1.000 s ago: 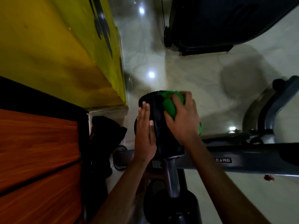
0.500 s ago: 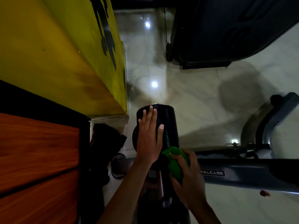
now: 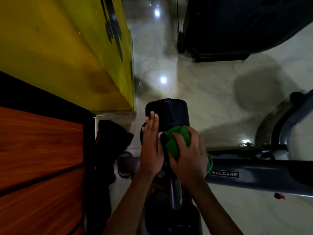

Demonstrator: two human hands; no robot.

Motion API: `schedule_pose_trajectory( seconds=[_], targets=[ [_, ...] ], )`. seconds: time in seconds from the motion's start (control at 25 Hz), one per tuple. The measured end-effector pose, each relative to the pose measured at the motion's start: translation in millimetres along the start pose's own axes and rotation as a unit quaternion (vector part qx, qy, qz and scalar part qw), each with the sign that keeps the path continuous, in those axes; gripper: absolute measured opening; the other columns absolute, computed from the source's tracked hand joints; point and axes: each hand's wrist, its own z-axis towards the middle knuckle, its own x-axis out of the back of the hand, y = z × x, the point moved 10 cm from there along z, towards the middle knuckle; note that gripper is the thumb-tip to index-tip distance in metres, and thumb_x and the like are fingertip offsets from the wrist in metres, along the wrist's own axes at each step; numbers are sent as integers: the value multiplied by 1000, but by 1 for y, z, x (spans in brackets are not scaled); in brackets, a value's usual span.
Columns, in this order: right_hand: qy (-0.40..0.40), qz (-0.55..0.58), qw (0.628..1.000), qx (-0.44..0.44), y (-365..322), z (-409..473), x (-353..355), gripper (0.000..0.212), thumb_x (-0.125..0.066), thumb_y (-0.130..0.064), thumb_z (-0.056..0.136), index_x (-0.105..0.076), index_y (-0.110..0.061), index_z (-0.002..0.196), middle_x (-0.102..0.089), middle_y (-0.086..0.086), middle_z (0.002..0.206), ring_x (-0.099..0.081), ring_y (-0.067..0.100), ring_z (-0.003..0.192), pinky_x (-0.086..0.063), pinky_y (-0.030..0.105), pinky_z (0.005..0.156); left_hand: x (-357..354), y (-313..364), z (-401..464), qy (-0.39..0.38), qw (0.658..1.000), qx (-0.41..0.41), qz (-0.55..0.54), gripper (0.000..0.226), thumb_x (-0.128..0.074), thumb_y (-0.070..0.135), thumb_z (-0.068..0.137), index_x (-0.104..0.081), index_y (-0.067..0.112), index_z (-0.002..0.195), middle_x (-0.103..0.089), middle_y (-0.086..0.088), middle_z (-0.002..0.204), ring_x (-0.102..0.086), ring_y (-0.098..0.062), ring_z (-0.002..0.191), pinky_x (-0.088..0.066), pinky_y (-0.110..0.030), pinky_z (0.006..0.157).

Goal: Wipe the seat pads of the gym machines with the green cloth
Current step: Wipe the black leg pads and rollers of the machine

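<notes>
A black cylindrical roller pad [image 3: 171,114] of a gym machine stands at centre, on a metal post. My left hand [image 3: 151,148] rests flat against the pad's left side, fingers straight. My right hand [image 3: 188,156] grips a bunched green cloth [image 3: 174,141] and presses it on the pad's near right part. Part of the cloth sticks out past the right of my hand. The lower pad is hidden behind both hands.
A dark grey frame bar [image 3: 264,173] labelled WELCARE runs right from the pad. A curved grey arm [image 3: 291,119] rises at right. Another dark machine [image 3: 237,26] stands at the top. A yellow wall [image 3: 64,48] and an orange wood panel [image 3: 39,158] lie left, on a glossy tiled floor [image 3: 203,82].
My right hand with the cloth slid from the pad's far end down to its near end, then back up a little. My left hand stayed on the pad's left side.
</notes>
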Motion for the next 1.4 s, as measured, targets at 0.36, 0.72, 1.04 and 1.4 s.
schedule_pose_trajectory(
  seconds=[0.36,0.72,1.04,1.4],
  targets=[
    [15,6,1000,-3,-1,90,-2,44,-49,-39,80,-52,-18,119,-45,19,128,-52,38,100,-52,42,74,1,-7,1,-12,1000,-1,-8,53,-25,28,102,-19,6,150,-12,-4,159,-6,-16,147,-11,-36,120],
    [-16,173,982,-69,41,-42,19,45,-53,-40,70,-50,-31,114,-41,-2,127,-58,24,105,-55,34,72,6,9,3,7,1000,3,10,53,-26,32,102,-19,10,150,-11,1,160,-7,-13,147,-8,-31,120],
    [31,182,979,-89,54,-47,35,45,-54,-38,73,-53,-26,116,-46,7,127,-57,26,109,-56,37,76,1,-1,2,-34,994,-11,103,53,-20,37,103,-20,14,151,-12,2,159,-4,-11,147,-6,-30,120],
    [-13,-56,998,32,-16,24,-7,49,-54,-44,69,-53,-24,113,-46,14,128,-56,36,92,-52,41,66,2,-6,-9,-18,999,-4,-35,56,-22,38,103,-18,6,149,-16,-10,158,-12,-22,147,-15,-37,119]
  ],
)
